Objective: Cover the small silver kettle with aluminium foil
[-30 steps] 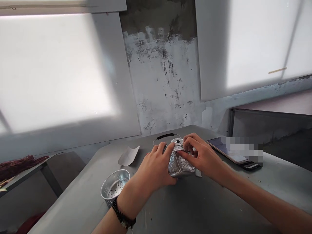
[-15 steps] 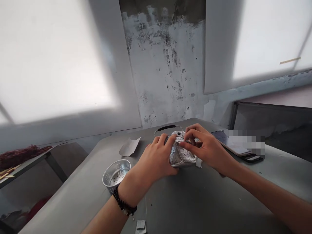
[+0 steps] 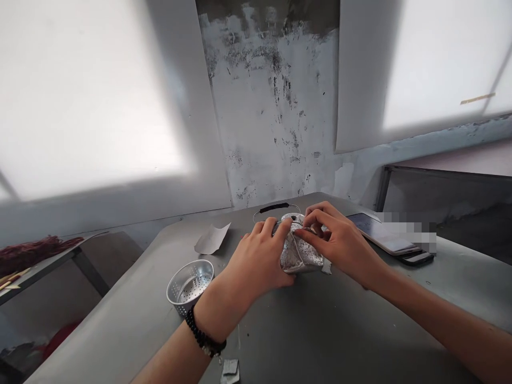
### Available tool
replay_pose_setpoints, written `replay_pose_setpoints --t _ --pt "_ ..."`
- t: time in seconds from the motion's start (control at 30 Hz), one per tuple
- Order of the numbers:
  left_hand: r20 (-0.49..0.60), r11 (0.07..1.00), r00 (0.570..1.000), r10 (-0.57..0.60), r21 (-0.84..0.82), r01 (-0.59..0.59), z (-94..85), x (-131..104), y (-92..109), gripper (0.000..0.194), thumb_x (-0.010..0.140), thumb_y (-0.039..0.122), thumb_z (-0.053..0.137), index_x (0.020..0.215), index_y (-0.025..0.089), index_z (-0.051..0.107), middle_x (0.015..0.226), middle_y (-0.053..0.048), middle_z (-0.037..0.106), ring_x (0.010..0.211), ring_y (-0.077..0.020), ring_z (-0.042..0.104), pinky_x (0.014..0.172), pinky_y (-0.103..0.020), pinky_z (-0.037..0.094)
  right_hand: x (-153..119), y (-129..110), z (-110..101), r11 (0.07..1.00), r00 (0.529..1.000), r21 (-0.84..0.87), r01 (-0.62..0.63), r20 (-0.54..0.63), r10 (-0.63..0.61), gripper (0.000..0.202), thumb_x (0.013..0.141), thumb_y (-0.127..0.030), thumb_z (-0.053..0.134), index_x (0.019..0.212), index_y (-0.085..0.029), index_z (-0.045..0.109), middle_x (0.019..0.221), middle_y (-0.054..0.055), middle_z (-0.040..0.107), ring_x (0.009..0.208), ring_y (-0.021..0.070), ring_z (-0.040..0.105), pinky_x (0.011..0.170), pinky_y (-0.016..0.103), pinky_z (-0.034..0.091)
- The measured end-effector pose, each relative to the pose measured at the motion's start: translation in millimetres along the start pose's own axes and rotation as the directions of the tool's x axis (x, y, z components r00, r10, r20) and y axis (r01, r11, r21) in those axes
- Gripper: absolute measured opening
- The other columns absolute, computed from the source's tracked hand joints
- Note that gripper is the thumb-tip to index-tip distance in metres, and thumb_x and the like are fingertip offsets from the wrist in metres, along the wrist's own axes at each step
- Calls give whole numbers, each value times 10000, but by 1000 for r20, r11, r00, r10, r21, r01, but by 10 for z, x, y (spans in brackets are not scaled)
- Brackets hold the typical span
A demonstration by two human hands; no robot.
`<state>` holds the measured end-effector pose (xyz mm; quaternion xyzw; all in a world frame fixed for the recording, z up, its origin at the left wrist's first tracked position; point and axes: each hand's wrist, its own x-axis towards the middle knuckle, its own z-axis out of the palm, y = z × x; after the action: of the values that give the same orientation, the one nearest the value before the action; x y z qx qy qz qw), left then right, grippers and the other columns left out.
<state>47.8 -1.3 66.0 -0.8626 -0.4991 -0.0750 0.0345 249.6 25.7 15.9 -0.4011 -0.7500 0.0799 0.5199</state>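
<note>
Crinkled silver foil-covered vessel between left hand and right hand

From my remote post, I have the left hand grasping its left side. The right hand is bunched at its upper right; what it pinches, I cannot tell. A black-gripped wire handle arches behind.

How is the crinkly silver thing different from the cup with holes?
The crinkly silver thing looks bumpy; the cup has smoother metal with little holes. The left hand grips the crinkly silver thing, but the cup stands ungripped on the table. Both are silvery.
</note>
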Motion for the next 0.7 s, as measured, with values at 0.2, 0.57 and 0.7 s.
replay_pose_setpoints --t 0.2,0.57,0.7 --pt "-10 1000 1000 13 16 -12 15 2 10 1045 726 307 852 1603 281 283 1530 -116 504 1373 -380 541 986 -504 586 1 27 8 998 998 13 65 -15 -64 254 1034 -474 629 904 -258 598 1080 50 610 695 161 552 604 325 494" --pt "-10 1000 1000 -13 -19 13 20 21 -49 1020 736 338 859 1596 297 313 1548 -111 494 1352 -404 562 1009 -524 574 0 88 11 988 989 -45 150 17 -149 195 1054 -391 614 925 -252 571 1115 44 616 708 142 548 630 311 472" --pt "-13 998 999 -37 -45 37 15 29 -65 1037 731 371 861 1602 304 303 1543 -113 500 1352 -403 563 1023 -536 569 11 98 -12 985 994 -135 107 -2 -109 203 1057 -395 591 918 -251 555 1114 51 638 683 145 541 636 324 462"
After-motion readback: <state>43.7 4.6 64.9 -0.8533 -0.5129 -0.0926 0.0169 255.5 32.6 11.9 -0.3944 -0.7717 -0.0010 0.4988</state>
